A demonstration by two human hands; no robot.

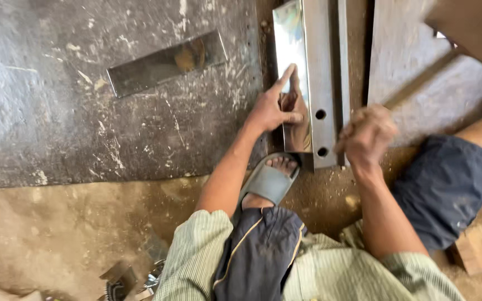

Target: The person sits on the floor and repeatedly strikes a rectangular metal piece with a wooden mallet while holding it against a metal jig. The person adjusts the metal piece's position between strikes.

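My left hand (273,106) presses flat on a shiny bent metal sheet strip (292,39), index finger pointing up along its edge. The strip lies against a grey steel bar with two holes (322,83). My right hand (365,135) is closed around a wooden handle (419,81) that runs up to the right toward a large blurred wooden block (472,28), likely a mallet head. My sandalled foot (271,175) rests at the near end of the strip.
A big scuffed dark steel plate (57,111) covers the left, with another shiny metal strip (165,62) lying on it. A wooden board (419,50) sits at the right. Dusty ground, a small wood block (475,249) and metal scraps (121,278) lie near me.
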